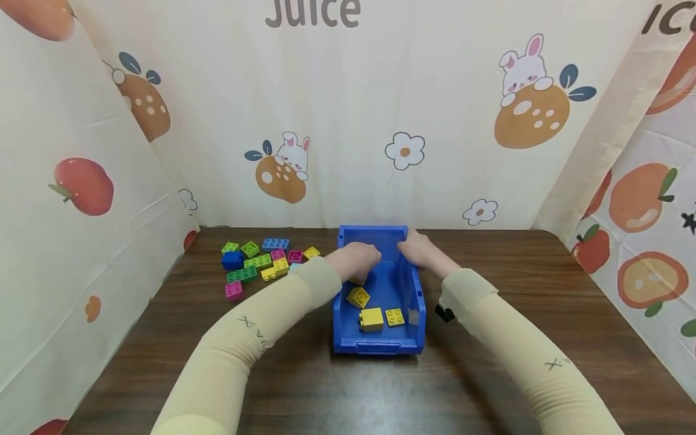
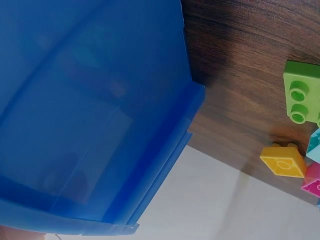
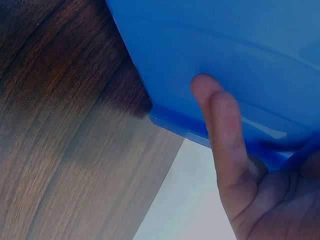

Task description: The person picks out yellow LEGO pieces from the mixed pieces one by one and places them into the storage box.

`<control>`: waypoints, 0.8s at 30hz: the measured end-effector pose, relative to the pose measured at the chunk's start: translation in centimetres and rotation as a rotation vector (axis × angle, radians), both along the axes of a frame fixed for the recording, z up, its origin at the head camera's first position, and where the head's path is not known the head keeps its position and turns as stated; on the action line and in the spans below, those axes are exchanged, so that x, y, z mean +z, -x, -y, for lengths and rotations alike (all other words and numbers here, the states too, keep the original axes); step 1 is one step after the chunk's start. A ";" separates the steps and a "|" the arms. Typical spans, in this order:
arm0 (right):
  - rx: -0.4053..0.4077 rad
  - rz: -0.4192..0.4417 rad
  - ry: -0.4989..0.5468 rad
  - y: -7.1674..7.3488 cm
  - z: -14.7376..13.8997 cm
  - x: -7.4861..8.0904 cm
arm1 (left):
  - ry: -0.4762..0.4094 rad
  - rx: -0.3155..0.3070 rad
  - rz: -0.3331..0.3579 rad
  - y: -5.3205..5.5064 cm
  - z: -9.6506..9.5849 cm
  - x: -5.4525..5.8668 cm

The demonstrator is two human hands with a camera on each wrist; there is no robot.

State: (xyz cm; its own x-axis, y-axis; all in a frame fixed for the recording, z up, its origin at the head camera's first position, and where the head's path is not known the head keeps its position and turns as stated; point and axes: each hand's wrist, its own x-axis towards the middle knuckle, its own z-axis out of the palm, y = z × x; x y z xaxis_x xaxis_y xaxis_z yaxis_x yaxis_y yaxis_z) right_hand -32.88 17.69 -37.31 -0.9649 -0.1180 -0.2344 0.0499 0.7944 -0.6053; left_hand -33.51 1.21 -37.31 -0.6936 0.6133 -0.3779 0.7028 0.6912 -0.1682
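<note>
Head view: blue bin (image 1: pixel 387 290) is set mid-table on dark wood (image 1: pixel 516 290). Its right wall is gripped near the back by the right hand (image 1: pixel 415 248). Left hand (image 1: pixel 360 258) is reached over the left wall into the bin; fingertips are hidden, so whether anything is pinched can't be told. Just below it, a yellow block (image 1: pixel 357 281) is partly covered. Nearer the front: tilted yellow block (image 1: pixel 358 297), yellow brick (image 1: pixel 372 320) on its side, flat yellow piece (image 1: pixel 394 317) studs up. Mixed loose blocks (image 1: pixel 258 261) are spread left of the bin. Likely risk: bin gets skewed if the left wall is caught by the forearm while the right grip is slack. Block contact is blocked from view by the knuckles, so a poor pinch could be missed and a block dropped.

Left wrist view: mostly bin wall; finger state can't be read. Green block (image 2: pixel 302 92) lies near the bin and could be bumped if it's shoved left.

Right wrist view: two fingers (image 3: pixel 227 120) are laid along the outer wall. If pressed unevenly, the bin could be turned.
</note>
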 end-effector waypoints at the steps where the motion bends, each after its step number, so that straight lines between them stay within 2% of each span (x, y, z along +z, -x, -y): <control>1: -0.001 -0.001 -0.002 0.0 0.0 0.0 | 0.002 0.001 0.002 -0.1 0.0 0.0; 13: 0.010 -0.009 -0.009 -0.1 0.0 0.1 | 0.008 -0.014 0.006 -0.3 0.0 -0.1; 19: 0.015 -0.005 0.000 -0.2 0.0 0.1 | -0.044 -0.006 0.027 -0.4 0.2 0.3; 24: 0.013 -0.003 0.001 -0.2 0.0 0.1 | -0.102 0.036 0.059 -1.0 0.4 1.2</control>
State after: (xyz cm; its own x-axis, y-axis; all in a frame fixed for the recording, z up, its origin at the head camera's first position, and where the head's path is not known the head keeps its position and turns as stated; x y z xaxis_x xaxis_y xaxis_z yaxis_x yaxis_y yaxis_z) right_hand -32.63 17.69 -37.16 -0.9641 -0.1308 -0.2313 0.0376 0.7944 -0.6062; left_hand -32.53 0.85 -36.16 -0.6944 0.6257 -0.3554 0.6838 0.7276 -0.0552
